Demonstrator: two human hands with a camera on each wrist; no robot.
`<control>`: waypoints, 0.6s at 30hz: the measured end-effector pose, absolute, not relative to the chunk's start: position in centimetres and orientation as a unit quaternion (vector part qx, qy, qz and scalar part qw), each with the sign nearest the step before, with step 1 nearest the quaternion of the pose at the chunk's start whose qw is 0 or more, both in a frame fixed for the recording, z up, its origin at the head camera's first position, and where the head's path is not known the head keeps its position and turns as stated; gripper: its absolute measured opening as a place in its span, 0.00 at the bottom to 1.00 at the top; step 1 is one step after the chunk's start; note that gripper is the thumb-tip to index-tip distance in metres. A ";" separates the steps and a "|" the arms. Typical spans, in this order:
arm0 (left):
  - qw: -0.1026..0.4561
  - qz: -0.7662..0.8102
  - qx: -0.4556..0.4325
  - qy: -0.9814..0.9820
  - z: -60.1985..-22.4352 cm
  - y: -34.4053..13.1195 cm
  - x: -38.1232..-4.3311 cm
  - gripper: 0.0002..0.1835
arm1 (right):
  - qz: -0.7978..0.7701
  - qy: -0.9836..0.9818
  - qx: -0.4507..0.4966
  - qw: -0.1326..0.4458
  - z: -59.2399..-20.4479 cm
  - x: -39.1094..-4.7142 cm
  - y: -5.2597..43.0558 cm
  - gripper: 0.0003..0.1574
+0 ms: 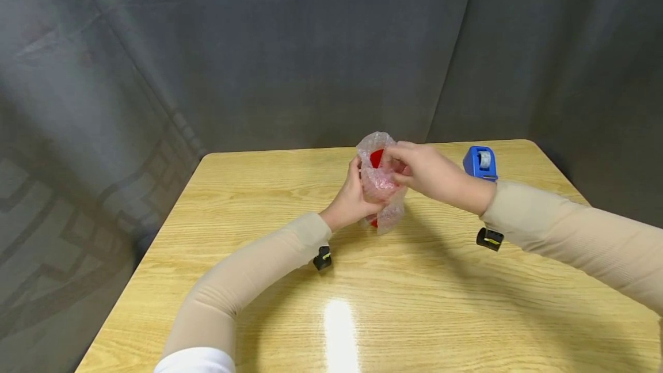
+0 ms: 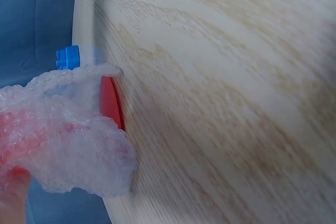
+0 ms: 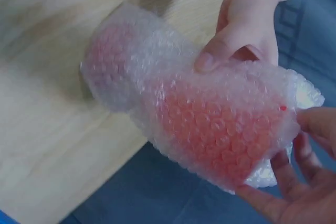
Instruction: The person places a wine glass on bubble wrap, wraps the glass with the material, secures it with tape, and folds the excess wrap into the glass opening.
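A red goblet-shaped object (image 1: 376,158), wide at the top with a narrower middle, stands wrapped in clear bubble wrap (image 3: 173,51). My left hand (image 1: 354,200) grips it around the middle from the left, thumb lying across the wrap in the right wrist view. Around the upper end, my right hand (image 1: 427,171) holds the edge of the wrap, its fingers curled at the rim. The red foot (image 2: 111,103) shows below the wrap, close on the table. Only a fingertip of the left hand (image 2: 14,198) appears in the left wrist view.
A blue tape dispenser (image 1: 480,163) with a roll of tape stands at the back right of the wooden table (image 1: 404,309). Behind the table's far edge hangs a dark grey curtain (image 1: 290,62). Small black wrist cameras sit under both sleeves.
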State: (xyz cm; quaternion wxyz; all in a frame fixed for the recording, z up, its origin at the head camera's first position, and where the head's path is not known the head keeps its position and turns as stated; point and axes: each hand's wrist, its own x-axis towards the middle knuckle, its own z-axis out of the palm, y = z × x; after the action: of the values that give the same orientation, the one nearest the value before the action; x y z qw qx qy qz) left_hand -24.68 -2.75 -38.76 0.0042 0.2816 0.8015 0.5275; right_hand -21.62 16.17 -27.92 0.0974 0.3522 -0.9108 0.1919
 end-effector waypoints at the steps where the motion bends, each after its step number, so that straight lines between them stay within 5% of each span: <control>1: 0.007 0.530 0.282 0.800 -38.7 -2.8 -24.7 0.59 | 0.184 -0.904 0.372 0.105 -27.9 -21.7 16.2 0.10; 9: 0.013 0.533 0.280 0.798 -38.7 -2.8 -25.0 0.60 | 0.137 -0.888 0.435 0.057 -27.3 -22.3 16.9 0.15; 18: -0.008 0.518 0.287 0.805 -39.1 -2.7 -25.1 0.58 | 0.092 -0.884 0.446 0.107 -27.6 -22.3 16.7 0.09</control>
State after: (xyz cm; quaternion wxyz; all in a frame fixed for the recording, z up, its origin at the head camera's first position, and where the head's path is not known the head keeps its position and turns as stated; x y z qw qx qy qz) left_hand -25.05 -2.71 -39.07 -0.0080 0.2869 0.8055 0.5185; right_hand -22.31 16.73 -27.57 0.1073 0.4462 -0.8837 0.0915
